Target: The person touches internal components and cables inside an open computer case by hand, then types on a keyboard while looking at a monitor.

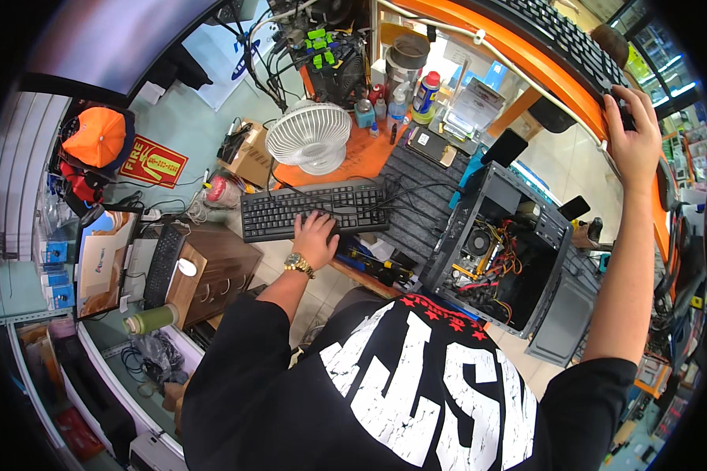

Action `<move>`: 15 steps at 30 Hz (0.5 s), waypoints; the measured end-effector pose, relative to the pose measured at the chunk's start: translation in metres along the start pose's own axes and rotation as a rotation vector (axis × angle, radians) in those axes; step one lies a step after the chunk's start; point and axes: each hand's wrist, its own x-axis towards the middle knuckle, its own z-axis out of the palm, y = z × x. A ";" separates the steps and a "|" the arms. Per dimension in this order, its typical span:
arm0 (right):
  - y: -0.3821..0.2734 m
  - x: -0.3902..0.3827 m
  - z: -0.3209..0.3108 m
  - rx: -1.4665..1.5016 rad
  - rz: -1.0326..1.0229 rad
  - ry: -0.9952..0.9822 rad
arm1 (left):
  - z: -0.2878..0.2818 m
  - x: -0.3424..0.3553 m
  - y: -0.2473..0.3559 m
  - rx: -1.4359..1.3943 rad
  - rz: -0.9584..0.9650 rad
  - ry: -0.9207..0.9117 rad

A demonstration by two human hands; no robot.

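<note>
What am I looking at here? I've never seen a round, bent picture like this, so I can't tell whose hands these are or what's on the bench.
It is one fisheye view from a camera worn on a person's head, looking down, so straight edges curve. The left hand, with a gold watch, rests on a black keyboard on the workbench. The right hand reaches up to a second keyboard on an orange shelf. Between them sits an open computer case, with a white fan and some bottles behind.
</note>
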 end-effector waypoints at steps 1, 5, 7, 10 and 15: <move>-0.001 -0.001 0.000 -0.006 0.015 -0.005 | -0.005 -0.002 -0.009 0.000 -0.003 -0.002; 0.006 -0.005 -0.002 -0.028 0.015 -0.024 | -0.027 -0.004 -0.072 0.026 -0.084 0.326; 0.004 -0.003 0.000 -0.020 -0.004 -0.020 | -0.032 -0.013 -0.121 0.070 -0.461 0.364; 0.001 0.000 -0.004 -0.059 -0.021 -0.018 | -0.020 -0.029 -0.207 -0.019 -1.029 0.438; -0.002 -0.001 -0.005 -0.067 -0.013 -0.030 | -0.016 -0.044 -0.267 -1.143 -1.418 0.205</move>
